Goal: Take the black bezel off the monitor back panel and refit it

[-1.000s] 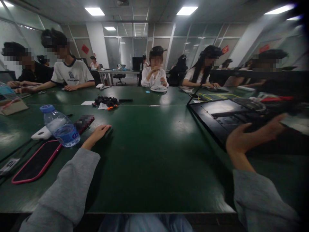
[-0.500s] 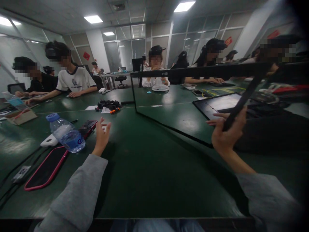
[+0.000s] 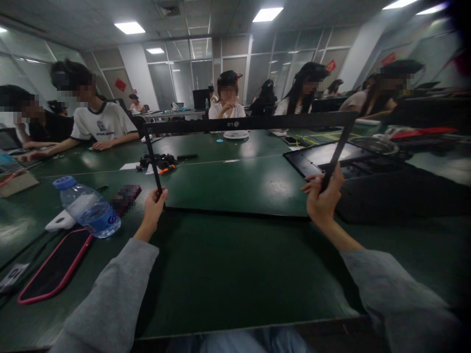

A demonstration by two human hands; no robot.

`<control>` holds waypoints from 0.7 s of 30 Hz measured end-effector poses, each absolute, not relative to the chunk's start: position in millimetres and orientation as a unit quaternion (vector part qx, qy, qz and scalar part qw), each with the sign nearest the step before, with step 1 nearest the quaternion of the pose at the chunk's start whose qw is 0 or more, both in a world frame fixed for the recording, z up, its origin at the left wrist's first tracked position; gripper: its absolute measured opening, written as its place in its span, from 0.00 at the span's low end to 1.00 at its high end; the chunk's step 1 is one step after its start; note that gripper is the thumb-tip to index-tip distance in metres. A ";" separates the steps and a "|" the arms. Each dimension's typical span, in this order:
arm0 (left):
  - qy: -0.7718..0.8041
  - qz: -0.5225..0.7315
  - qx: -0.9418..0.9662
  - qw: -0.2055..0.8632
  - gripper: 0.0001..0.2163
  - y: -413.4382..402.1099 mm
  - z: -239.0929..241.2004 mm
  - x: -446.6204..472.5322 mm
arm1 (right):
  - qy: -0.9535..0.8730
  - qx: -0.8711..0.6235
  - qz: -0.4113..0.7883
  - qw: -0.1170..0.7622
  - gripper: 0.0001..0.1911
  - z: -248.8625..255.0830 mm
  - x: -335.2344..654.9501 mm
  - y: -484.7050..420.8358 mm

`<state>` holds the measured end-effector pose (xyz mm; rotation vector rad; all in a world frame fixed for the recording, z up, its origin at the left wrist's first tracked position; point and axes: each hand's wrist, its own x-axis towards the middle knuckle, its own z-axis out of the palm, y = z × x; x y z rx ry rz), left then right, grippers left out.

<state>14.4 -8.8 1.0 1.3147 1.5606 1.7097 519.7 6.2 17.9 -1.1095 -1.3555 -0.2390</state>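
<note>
A thin black monitor bezel (image 3: 257, 122) with an LG mark on its long upper bar is held up over the green table. My left hand (image 3: 153, 208) is closed around the lower part of its left side. On the opposite side, my right hand (image 3: 324, 198) grips the other short bar. The middle of the bezel is open, and the tabletop shows through it. Just right of my right hand lies a dark flat panel (image 3: 331, 156) with a shiny face, and a black back cover (image 3: 401, 196) is nearer to me.
Left of my left hand a water bottle (image 3: 88, 208) leans over a white device (image 3: 61, 220). A red-rimmed phone (image 3: 55, 264) lies nearer. Black parts (image 3: 162, 162) and a white fan (image 3: 236, 134) sit farther back. Several people (image 3: 105, 122) sit around the green table (image 3: 235, 274).
The bezel has swung left and levelled in front of me. My left hand, open and apart from it before, now holds its left side. The view has shifted right.
</note>
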 end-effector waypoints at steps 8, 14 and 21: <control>0.544 0.697 0.381 0.270 0.20 -21.3 9.9 20.9 | -0.599 -0.545 0.134 0.571 0.30 2.6 517.5 17.2; 0.528 0.734 0.375 0.203 0.20 -19.3 12.9 17.5 | -0.623 -0.532 0.112 0.562 0.26 0.0 514.5 16.9; 0.517 0.651 0.475 0.290 0.19 -22.2 15.7 27.5 | -0.595 -0.547 0.069 0.585 0.25 -11.5 526.1 29.8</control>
